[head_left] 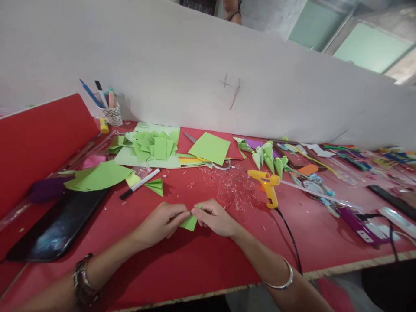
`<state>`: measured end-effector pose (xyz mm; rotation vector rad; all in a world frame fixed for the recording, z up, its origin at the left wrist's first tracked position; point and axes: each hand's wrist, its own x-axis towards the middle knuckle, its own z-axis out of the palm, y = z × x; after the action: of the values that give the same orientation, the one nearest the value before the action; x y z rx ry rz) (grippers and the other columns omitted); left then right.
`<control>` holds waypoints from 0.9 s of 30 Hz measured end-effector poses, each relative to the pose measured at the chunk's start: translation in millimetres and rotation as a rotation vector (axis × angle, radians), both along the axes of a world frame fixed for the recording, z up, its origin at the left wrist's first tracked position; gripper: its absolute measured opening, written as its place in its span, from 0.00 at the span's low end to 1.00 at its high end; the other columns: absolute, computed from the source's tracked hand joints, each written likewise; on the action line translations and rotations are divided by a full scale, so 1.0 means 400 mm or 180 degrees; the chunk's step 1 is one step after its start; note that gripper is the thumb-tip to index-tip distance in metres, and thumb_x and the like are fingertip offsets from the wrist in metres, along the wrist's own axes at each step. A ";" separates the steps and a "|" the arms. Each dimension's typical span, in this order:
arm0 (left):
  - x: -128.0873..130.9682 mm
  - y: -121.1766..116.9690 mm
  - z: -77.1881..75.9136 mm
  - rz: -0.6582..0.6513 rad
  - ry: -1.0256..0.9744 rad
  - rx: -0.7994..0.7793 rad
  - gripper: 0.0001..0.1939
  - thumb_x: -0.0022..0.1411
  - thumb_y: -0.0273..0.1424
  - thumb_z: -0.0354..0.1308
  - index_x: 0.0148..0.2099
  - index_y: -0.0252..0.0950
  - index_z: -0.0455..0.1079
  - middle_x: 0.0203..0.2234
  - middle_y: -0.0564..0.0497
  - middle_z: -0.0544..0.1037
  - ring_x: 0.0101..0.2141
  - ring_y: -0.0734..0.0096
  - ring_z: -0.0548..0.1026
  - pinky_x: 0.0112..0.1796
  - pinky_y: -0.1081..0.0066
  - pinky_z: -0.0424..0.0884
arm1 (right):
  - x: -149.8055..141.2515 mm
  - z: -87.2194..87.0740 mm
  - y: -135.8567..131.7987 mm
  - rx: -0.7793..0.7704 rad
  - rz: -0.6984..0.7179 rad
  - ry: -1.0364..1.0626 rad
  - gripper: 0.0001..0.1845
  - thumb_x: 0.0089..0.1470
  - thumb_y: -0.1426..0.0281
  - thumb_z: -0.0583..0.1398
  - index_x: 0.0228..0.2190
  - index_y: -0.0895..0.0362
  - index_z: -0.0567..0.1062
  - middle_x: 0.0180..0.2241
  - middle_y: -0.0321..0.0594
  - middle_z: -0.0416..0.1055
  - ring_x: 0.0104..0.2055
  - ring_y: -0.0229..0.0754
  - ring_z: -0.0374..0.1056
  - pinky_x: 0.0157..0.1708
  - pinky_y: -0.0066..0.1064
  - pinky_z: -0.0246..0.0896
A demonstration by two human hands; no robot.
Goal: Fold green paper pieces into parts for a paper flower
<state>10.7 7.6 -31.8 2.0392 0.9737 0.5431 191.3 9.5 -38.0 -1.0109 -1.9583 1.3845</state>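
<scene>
A small piece of green paper (189, 223) is held between both hands above the red table, near its front edge. My left hand (165, 220) pinches its upper left part with thumb and fingers. On the other side my right hand (212, 216) grips the upper right part, and the two thumbs nearly meet. The fingers cover much of the paper's top, so its fold there is hidden. Just beyond my left hand lie a folded green paper piece (156, 186) and a black-and-white marker (140, 183).
A yellow glue gun (268, 186) stands to the right with its cord trailing forward. Behind lie cut green rectangles (160, 148), a green sheet (209, 148), scissors (190, 137) and green paper cones (268, 157). A black tablet-like slab (58, 229), a pen cup (112, 116) and a purple power strip (360, 225) flank these.
</scene>
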 end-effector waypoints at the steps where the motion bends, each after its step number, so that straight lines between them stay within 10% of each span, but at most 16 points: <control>1: 0.000 0.000 0.000 0.0007 0.0025 -0.0007 0.18 0.62 0.34 0.41 0.22 0.35 0.57 0.09 0.61 0.58 0.13 0.81 0.60 0.19 0.80 0.55 | 0.000 -0.001 0.000 0.0025 -0.0002 -0.0022 0.22 0.56 0.61 0.48 0.15 0.58 0.60 0.14 0.30 0.55 0.17 0.29 0.52 0.19 0.22 0.47; 27: -0.025 0.024 -0.002 0.0589 0.0136 0.0334 0.22 0.62 0.36 0.44 0.18 0.34 0.63 0.12 0.57 0.69 0.14 0.81 0.64 0.21 0.80 0.58 | -0.011 -0.006 0.009 0.0023 -0.0729 0.0366 0.18 0.54 0.64 0.50 0.16 0.58 0.61 0.15 0.30 0.55 0.18 0.29 0.51 0.19 0.23 0.46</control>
<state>0.6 17.1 -32.7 2.0722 1.1898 0.6630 186.9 12.9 -40.4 -1.0898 -1.7051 1.2778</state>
